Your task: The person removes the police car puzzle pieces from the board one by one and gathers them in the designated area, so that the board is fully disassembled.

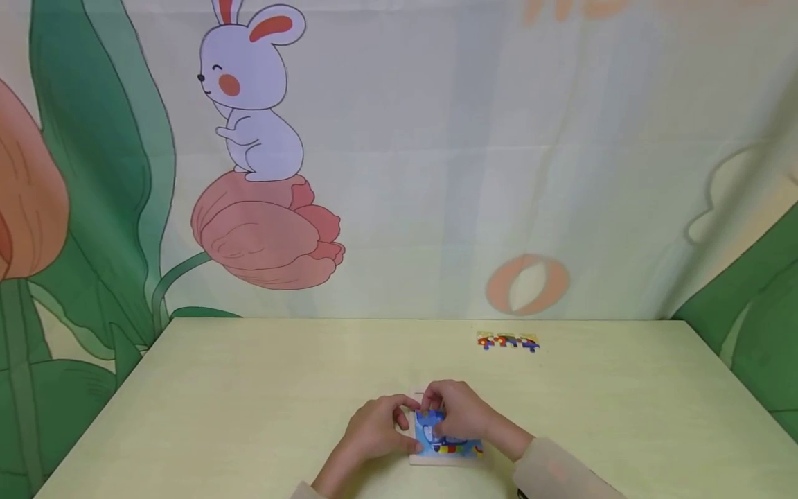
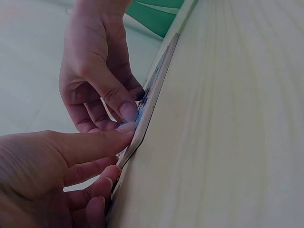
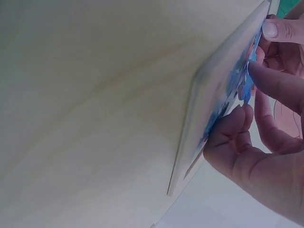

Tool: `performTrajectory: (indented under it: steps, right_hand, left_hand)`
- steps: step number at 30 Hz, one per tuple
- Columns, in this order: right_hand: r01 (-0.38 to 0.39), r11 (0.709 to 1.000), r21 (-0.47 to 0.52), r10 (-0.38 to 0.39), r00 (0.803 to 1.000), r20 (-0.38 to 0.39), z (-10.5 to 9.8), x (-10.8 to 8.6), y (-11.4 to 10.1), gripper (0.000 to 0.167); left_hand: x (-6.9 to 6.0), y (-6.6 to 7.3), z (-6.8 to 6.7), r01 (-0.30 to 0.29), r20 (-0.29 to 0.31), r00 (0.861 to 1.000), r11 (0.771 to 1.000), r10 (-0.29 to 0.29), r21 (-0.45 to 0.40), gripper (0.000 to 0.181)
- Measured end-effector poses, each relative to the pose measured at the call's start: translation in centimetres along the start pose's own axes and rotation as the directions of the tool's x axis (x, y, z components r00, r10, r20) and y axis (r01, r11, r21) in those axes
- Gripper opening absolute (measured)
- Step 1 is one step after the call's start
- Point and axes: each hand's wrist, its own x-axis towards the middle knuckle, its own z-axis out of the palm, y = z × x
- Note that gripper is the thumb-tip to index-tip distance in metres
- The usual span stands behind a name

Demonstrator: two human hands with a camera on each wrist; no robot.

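Observation:
A small wooden jigsaw puzzle board (image 1: 441, 462) lies flat on the table, with blue pieces and a strip of coloured blocks along its lower part. My left hand (image 1: 376, 431) holds the board's left side, its thumb pressing the face near the lower left corner and its fingers at the edge. Over the upper part of the board, my right hand (image 1: 463, 412) pinches a blue puzzle piece (image 3: 247, 90); in the right wrist view the piece stands tilted off the board's surface. The right fingers hide much of the picture in the head view.
Several puzzle pieces (image 1: 508, 340) lie in a row near the table's back edge, right of the board. The pale wooden table (image 1: 249, 402) reaches a printed curtain (image 1: 399, 173) with a rabbit and flowers behind it.

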Motion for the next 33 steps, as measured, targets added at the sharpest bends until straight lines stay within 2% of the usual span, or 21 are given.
performTrajectory:
  steps: [6,15,23,29,33]
  right_hand:
    - [-0.017,1.000,0.013,0.017,1.000,0.017,0.1,0.3,-0.2,0.019]
    - [-0.057,0.992,0.117,0.057,0.998,0.002,0.9,0.7,-1.0,0.018]
    - [-0.054,0.990,0.130,0.057,0.998,-0.015,0.4,0.7,-0.7,0.018]
    - [-0.104,0.977,0.188,0.110,0.994,-0.022,0.2,0.1,-0.3,0.017]
    - [-0.113,0.975,0.191,0.123,0.992,-0.040,-0.2,0.1,-0.4,0.016]
  left_hand:
    - [0.0,-0.2,-0.3,0.001,-0.004,1.000,1.000,-0.001,0.012,0.046]
    - [-0.6,-1.0,-0.7,0.045,-0.006,0.999,0.999,-0.045,0.010,0.047]
    - [-0.1,-0.7,-0.6,0.039,-0.005,0.999,0.999,-0.039,0.001,0.048]
    - [0.1,-0.2,-0.1,0.062,0.027,0.998,0.998,-0.061,-0.027,0.046]
    - [0.4,0.1,-0.1,0.044,0.015,0.999,0.999,-0.044,-0.021,0.045]
